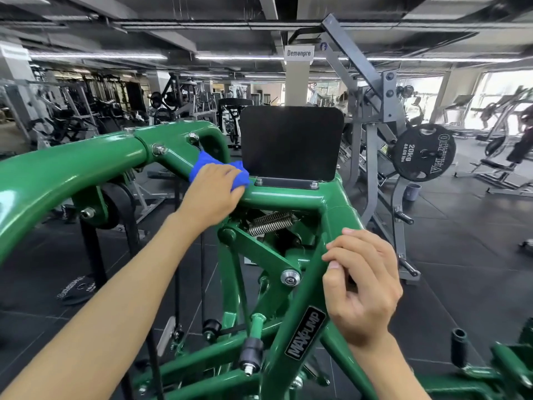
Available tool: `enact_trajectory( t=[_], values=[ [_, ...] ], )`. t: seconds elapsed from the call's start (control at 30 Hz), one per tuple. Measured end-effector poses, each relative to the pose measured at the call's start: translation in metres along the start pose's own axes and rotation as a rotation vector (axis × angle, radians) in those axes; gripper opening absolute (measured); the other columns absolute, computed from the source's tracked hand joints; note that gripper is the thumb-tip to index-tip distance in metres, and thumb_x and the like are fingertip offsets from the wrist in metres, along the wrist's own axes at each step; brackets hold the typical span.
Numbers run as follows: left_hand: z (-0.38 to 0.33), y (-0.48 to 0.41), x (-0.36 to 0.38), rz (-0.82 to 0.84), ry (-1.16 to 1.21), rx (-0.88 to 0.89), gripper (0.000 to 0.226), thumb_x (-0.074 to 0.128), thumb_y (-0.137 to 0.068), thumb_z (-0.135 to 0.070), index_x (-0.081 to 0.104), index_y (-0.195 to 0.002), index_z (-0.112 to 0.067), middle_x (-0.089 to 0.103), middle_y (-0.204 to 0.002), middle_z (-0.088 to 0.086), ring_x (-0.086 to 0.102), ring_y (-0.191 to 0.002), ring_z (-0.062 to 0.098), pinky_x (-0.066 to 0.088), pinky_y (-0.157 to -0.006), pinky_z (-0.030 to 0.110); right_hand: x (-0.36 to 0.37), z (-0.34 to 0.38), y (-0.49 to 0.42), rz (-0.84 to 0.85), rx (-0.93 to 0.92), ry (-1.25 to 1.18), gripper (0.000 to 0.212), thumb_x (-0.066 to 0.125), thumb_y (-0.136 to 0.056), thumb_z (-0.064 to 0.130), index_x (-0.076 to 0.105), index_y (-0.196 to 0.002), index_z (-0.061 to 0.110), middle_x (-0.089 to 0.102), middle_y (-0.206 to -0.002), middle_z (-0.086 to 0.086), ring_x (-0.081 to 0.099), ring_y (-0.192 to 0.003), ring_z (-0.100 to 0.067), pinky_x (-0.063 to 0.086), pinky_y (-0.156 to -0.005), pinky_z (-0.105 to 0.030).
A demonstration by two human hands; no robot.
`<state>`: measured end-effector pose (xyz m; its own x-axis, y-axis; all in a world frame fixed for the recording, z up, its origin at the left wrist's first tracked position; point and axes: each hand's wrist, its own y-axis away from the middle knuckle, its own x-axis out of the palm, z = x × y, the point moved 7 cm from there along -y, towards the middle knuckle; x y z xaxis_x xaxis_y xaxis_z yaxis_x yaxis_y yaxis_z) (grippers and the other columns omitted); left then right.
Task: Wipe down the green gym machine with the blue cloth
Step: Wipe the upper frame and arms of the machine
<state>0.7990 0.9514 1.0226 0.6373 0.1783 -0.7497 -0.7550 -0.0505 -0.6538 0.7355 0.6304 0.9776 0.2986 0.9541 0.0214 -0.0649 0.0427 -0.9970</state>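
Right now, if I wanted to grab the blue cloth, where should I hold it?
Probably the bunched part on the top bar of the green machine, coming down from above like the left hand does. The blue cloth drapes over that round bar, and the black pad stands close on its right, so the top is the open way in.

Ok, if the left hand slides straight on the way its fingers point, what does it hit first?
Likely the bolted bracket under the black pad, just past the left hand and its blue cloth on the green tube. Depth is uncertain.
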Motion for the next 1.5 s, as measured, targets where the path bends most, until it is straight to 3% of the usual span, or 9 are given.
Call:
enact_trajectory(
  t=[0.17, 0.33, 0.57, 0.83, 1.1, 1.2, 1.27, 1.37, 1.5],
  values=[
    [-0.003, 0.001, -0.016, -0.136, 0.072, -0.198, 0.032, 0.050, -0.097, -0.033, 0.053, -0.075, -0.011, 0.054, -0.076, 0.007, 0.053, -0.079, 0.035, 0.036, -0.082, 0.044, -0.001, 0.001, 0.000, 0.010, -0.009, -0.013, 0.023, 0.057, -0.085, -0.001, 0.072, -0.068, -0.001, 0.072, -0.082, -0.009, 0.067, -0.094, -0.033, 0.053, -0.089, -0.048],
    [-0.050, 0.016, 0.010, -0.127, 0.206, -0.216, 0.046, 0.034, -0.095, -0.042, 0.065, -0.103, -0.009, 0.057, -0.107, 0.008, 0.051, -0.098, 0.032, 0.037, -0.096, 0.046, -0.001, 0.001, 0.002, -0.010, 0.007, 0.031, 0.022, 0.057, -0.084, 0.000, 0.073, -0.068, 0.000, 0.072, -0.081, -0.006, 0.067, -0.092, -0.032, 0.054, -0.088, -0.049],
    [-0.075, 0.008, -0.017, -0.230, 0.640, -0.501, 0.029, 0.049, -0.105, -0.031, 0.046, -0.080, -0.015, 0.042, -0.110, -0.001, 0.039, -0.108, 0.025, 0.030, -0.100, 0.037, 0.000, -0.001, 0.001, 0.000, 0.009, 0.029, 0.021, 0.058, -0.085, 0.002, 0.073, -0.070, 0.002, 0.072, -0.082, -0.005, 0.068, -0.092, -0.032, 0.054, -0.088, -0.049],
    [-0.158, -0.030, -0.013, 0.287, 0.582, -0.289, 0.044, 0.043, -0.106, -0.050, 0.056, -0.106, -0.008, 0.048, -0.103, 0.001, 0.044, -0.117, 0.030, 0.037, -0.102, 0.042, -0.003, -0.001, -0.001, 0.029, 0.064, -0.033, 0.019, 0.059, -0.085, 0.004, 0.074, -0.073, 0.002, 0.073, -0.084, -0.004, 0.067, -0.099, -0.028, 0.053, -0.094, -0.048],
    [-0.192, -0.031, -0.015, 0.467, 0.835, -0.073, 0.050, 0.044, -0.107, -0.050, 0.041, -0.077, -0.011, 0.042, -0.070, -0.004, 0.043, -0.062, 0.005, 0.037, -0.065, 0.026, -0.019, -0.034, -0.011, 0.163, 0.509, -0.512, 0.024, 0.049, -0.095, 0.008, 0.073, -0.093, 0.003, 0.074, -0.105, -0.005, 0.067, -0.114, -0.028, 0.049, -0.100, -0.036],
    [-0.198, -0.023, -0.013, 0.635, 1.075, -0.068, 0.048, 0.034, -0.108, -0.055, 0.071, -0.120, -0.025, 0.070, -0.100, -0.021, 0.057, -0.094, -0.014, 0.043, -0.092, 0.012, -0.014, -0.076, -0.013, 0.170, 0.750, -0.542, 0.024, 0.051, -0.094, 0.005, 0.071, -0.106, 0.012, 0.071, -0.116, -0.002, 0.064, -0.115, -0.019, 0.049, -0.100, -0.029],
    [-0.197, -0.025, -0.013, 0.620, 1.196, -0.105, 0.050, 0.026, -0.104, -0.060, 0.059, -0.138, -0.046, 0.069, -0.128, -0.019, 0.053, -0.129, -0.002, 0.029, -0.120, 0.033, -0.004, -0.097, -0.019, 0.220, 0.805, -0.470, 0.030, 0.054, -0.094, 0.011, 0.069, -0.114, 0.028, 0.069, -0.121, 0.004, 0.063, -0.117, -0.015, 0.050, -0.103, -0.036],
    [-0.193, -0.030, -0.008, 0.489, 1.349, -0.206, 0.045, 0.034, -0.095, -0.046, 0.056, -0.133, -0.033, 0.073, -0.128, -0.006, 0.059, -0.130, 0.007, 0.029, -0.124, 0.042, 0.012, -0.111, -0.039, 0.339, 0.714, -0.359, 0.035, 0.057, -0.098, 0.016, 0.065, -0.114, 0.046, 0.065, -0.123, 0.015, 0.060, -0.122, -0.012, 0.046, -0.106, -0.033],
    [-0.188, -0.033, -0.013, 0.269, 1.507, -0.389, 0.044, 0.048, -0.083, -0.027, 0.056, -0.127, -0.025, 0.069, -0.129, 0.009, 0.063, -0.127, 0.016, 0.042, -0.118, 0.038, 0.035, -0.129, -0.051, 0.642, 0.754, -0.235, 0.029, 0.045, -0.106, 0.024, 0.063, -0.086, 0.031, 0.065, -0.090, 0.020, 0.057, -0.090, 0.000, 0.041, -0.079, -0.015]
  ],
)
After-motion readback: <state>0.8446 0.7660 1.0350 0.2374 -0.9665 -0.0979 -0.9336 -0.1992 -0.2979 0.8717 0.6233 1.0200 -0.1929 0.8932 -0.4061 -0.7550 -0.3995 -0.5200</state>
